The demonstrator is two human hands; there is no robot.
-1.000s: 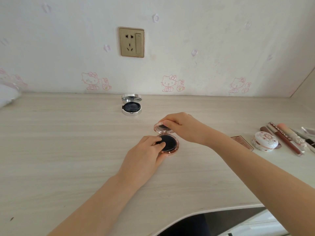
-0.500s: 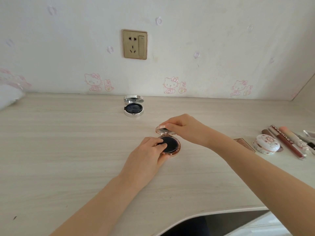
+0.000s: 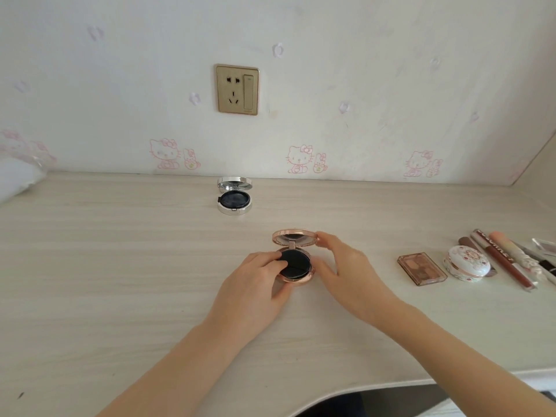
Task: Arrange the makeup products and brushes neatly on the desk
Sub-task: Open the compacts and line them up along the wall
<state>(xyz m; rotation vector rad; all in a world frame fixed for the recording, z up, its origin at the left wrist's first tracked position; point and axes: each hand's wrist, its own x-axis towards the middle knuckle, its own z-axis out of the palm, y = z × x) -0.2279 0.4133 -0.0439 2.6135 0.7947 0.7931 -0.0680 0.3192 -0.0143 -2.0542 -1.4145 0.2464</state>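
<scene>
A rose-gold cushion compact (image 3: 296, 267) lies open in the middle of the desk, its mirrored lid raised and a black puff inside. My left hand (image 3: 255, 284) holds its base from the left, fingers resting on the puff. My right hand (image 3: 346, 266) curls round the right side, a fingertip touching the lid's edge. Farther back stands an open silver compact (image 3: 234, 199). At the right lie a brown eyeshadow palette (image 3: 421, 268), a white floral case (image 3: 466, 264) and several lip tubes and pencils (image 3: 505, 257).
A pale wooden desk (image 3: 120, 266) runs along the wall, its front edge curving inward at the lower right. A gold wall socket (image 3: 237, 89) sits above the silver compact. Something white (image 3: 18, 179) lies at the far left edge.
The rose-gold compact's lid has swung up higher. My right hand slid from on top of the lid to the compact's right side. My left hand stayed on the base.
</scene>
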